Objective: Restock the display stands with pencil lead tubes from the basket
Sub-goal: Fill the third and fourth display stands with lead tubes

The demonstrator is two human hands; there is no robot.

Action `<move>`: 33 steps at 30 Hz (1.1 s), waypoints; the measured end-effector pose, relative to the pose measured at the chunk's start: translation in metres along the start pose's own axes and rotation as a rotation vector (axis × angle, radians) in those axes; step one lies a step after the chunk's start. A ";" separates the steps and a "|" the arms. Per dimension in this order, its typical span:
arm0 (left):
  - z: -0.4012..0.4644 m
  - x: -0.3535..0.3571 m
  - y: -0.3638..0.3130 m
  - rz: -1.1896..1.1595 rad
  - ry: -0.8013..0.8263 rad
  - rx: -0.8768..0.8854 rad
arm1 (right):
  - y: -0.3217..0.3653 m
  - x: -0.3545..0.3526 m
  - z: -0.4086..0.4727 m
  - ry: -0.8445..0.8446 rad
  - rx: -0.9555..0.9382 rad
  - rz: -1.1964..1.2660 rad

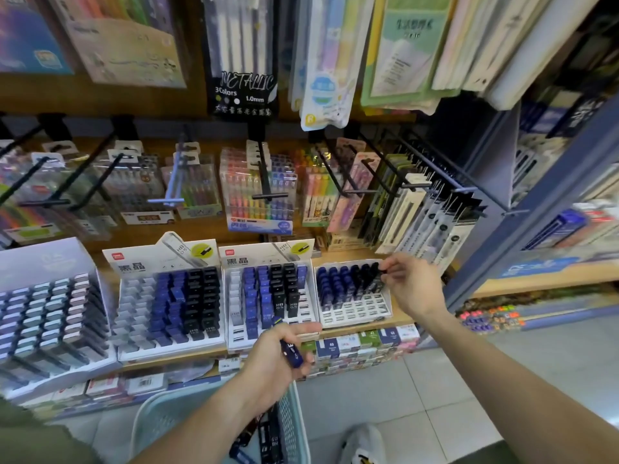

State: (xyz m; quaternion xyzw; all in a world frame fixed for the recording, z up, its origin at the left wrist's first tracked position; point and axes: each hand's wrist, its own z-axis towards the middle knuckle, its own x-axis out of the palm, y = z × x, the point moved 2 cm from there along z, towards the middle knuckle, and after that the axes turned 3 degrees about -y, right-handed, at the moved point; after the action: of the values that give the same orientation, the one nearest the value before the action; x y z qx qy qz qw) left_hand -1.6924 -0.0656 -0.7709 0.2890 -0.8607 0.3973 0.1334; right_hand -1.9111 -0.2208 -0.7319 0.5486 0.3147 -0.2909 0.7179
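Several white display stands of lead tubes line the wooden shelf. At the rightmost stand [355, 309], my right hand [412, 286] pinches a black lead tube [377, 274] at the top right corner of its rows; the front slots of this stand are bare. My left hand [278, 360] hovers over the basket and grips a few dark blue lead tubes [292, 354]. The pale green basket [291, 420] sits on the floor below, with more dark tubes [264, 440] lying inside. The middle stand [268, 296] and the left stand [167, 299] hold blue and black tubes.
A larger stand [50, 309] of grey tubes sits at the far left. Pen packs hang from black hooks [268, 182] above the stands. A blue-grey shelf upright [536, 212] rises at the right. Small boxes [361, 343] line the lower shelf, above a tiled floor [418, 396].
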 end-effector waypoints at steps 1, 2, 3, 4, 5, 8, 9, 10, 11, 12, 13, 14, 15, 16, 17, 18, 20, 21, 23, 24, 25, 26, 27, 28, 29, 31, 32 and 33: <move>0.002 0.002 -0.001 0.012 0.001 -0.002 | -0.003 0.004 0.000 0.006 -0.015 -0.042; 0.004 0.004 -0.002 0.029 -0.005 -0.001 | -0.006 0.007 0.000 0.014 -0.031 -0.079; 0.005 0.006 -0.003 0.044 -0.014 0.004 | -0.009 0.011 -0.001 0.025 -0.044 -0.115; 0.006 0.008 -0.003 0.059 -0.026 0.009 | -0.012 0.015 -0.001 0.039 -0.056 -0.149; 0.006 0.010 -0.004 0.071 -0.036 0.013 | -0.014 0.018 -0.002 0.053 -0.067 -0.179; 0.005 0.013 -0.004 0.093 -0.047 0.031 | -0.020 0.025 -0.003 0.069 -0.103 -0.234; 0.004 0.013 -0.004 0.096 -0.048 0.040 | -0.021 0.027 -0.002 0.072 -0.109 -0.244; 0.004 0.013 -0.005 0.095 -0.048 0.049 | -0.021 0.028 -0.001 0.076 -0.114 -0.244; 0.003 0.012 -0.005 0.092 -0.049 0.057 | -0.020 0.029 -0.001 0.088 -0.115 -0.230; 0.003 0.011 -0.005 0.088 -0.053 0.065 | -0.019 0.031 0.000 0.109 -0.107 -0.205; 0.003 0.010 -0.005 0.087 -0.057 0.075 | -0.018 0.032 0.002 0.133 -0.095 -0.181; 0.004 0.009 -0.005 0.090 -0.058 0.085 | -0.018 0.033 0.003 0.151 -0.085 -0.167; 0.005 0.008 -0.005 0.093 -0.056 0.095 | -0.018 0.034 0.003 0.157 -0.075 -0.164; 0.005 0.007 -0.004 0.095 -0.055 0.103 | -0.019 0.035 0.004 0.150 -0.067 -0.164; 0.006 0.007 -0.004 0.097 -0.055 0.112 | -0.020 0.036 0.005 0.137 -0.055 -0.165; 0.006 0.007 -0.004 0.102 -0.060 0.122 | -0.021 0.036 0.005 0.122 -0.042 -0.170; 0.006 0.007 -0.002 0.124 -0.067 0.141 | -0.023 0.036 0.004 0.099 -0.010 -0.195; 0.006 0.008 -0.002 0.136 -0.069 0.151 | -0.023 0.036 0.004 0.082 0.002 -0.209; 0.006 0.008 -0.002 0.157 -0.070 0.169 | -0.023 0.036 0.004 0.057 0.010 -0.233; 0.005 0.008 -0.002 0.162 -0.069 0.176 | -0.022 0.037 0.004 0.054 0.010 -0.239; 0.004 0.008 -0.003 0.165 -0.067 0.184 | -0.022 0.038 0.004 0.053 0.013 -0.238; 0.004 0.008 -0.003 0.168 -0.062 0.190 | -0.022 0.039 0.004 0.051 0.019 -0.234; 0.003 0.008 -0.003 0.172 -0.052 0.194 | -0.023 0.038 0.004 0.046 0.030 -0.236; 0.003 0.008 -0.003 0.175 -0.037 0.198 | -0.024 0.038 0.004 0.040 0.041 -0.240; 0.002 0.008 -0.003 0.179 -0.020 0.199 | -0.024 0.037 0.005 0.033 0.050 -0.245; -0.001 0.008 -0.003 0.186 0.013 0.199 | -0.023 0.034 0.005 0.035 0.061 -0.244; -0.002 0.008 -0.003 0.189 0.027 0.199 | -0.023 0.034 0.004 0.045 0.063 -0.254; -0.003 0.008 -0.003 0.191 0.037 0.198 | -0.021 0.034 0.003 0.055 0.064 -0.279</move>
State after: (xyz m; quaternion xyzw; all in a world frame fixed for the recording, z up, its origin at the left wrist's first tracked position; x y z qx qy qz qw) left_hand -1.6972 -0.0684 -0.7633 0.2102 -0.8384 0.4963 0.0816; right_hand -1.9058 -0.2308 -0.7702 0.5299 0.3981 -0.3826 0.6437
